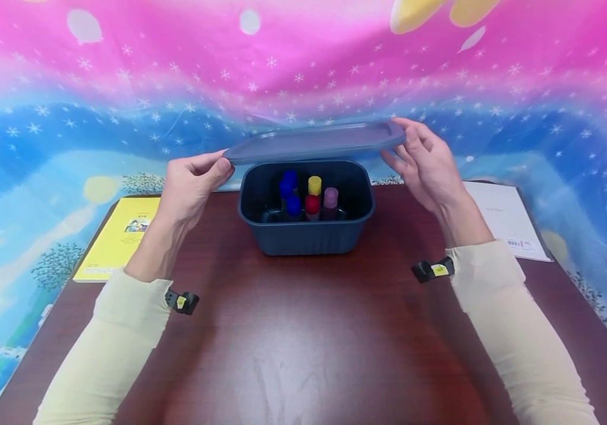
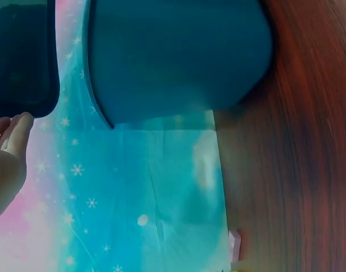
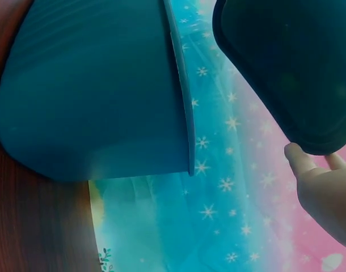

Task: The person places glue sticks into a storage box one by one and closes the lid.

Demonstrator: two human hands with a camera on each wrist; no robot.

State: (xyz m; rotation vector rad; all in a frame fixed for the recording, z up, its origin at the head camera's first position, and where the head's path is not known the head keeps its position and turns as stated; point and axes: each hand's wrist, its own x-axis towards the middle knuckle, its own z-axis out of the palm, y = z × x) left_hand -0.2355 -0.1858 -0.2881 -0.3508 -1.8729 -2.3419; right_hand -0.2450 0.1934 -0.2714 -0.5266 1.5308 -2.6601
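Both hands hold a flat grey-blue lid (image 1: pixel 319 140) above the back rim of a dark blue plastic storage box (image 1: pixel 305 239). My left hand (image 1: pixel 192 183) pinches the lid's left end, thumb toward me. On the other side my right hand (image 1: pixel 427 162) grips the right end, which sits higher than the left. Inside the uncovered box stand several capped tubes: blue caps (image 1: pixel 293 205), a yellow cap (image 1: pixel 314 185), a red cap (image 1: pixel 312 205) and a purple cap (image 1: pixel 331 196). Their lower parts are hidden by the box's front wall. In the right wrist view the lid's corner (image 3: pixel 309 136) rests in the fingers.
A yellow booklet (image 1: pixel 101 248) lies on the brown table (image 1: pixel 292 330) at the left, partly behind the left forearm. At the right is a white booklet (image 1: pixel 510 212), partly behind the right forearm. A patterned pink and blue cloth (image 1: pixel 303 71) hangs behind the table.
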